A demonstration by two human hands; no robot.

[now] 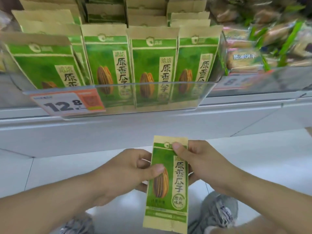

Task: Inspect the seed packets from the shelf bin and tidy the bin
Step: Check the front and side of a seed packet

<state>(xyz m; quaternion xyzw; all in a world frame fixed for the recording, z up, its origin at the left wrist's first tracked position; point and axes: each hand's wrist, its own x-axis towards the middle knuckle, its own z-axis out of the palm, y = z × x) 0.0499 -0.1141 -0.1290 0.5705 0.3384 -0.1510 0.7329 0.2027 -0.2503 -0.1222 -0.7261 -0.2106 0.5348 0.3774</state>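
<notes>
Below the shelf, at about 6 o'clock in your view, you hold one green seed packet (167, 183) upright in front of you with both hands, its printed face toward you. Your left hand (128, 171) grips the packet's left edge around mid-height, thumb pressed on the front beside the printed seed, fingers curled behind. Your right hand (200, 164) pinches the packet near its top right corner, thumb on the front just under the tan top strip, the other fingers wrapped behind the right edge.

At 12 o'clock, the clear plastic shelf bin (152, 95) sits on the white shelf (118, 130), filled with more of the same packets. Three packets (152, 65) stand upright side by side across the front row, with further rows stacked behind them. At 10 o'clock, one packet (43, 65) leans tilted at the bin's left end, out of line with the rest. A price tag (67, 103) reading 12.8 is fixed to the bin's front at 9 o'clock.

At 2 o'clock, a neighbouring bin holds wrapped biscuits (244, 58), blurred. At 5 o'clock, your grey shoes (219, 211) stand on the pale tiled floor (261, 159).
</notes>
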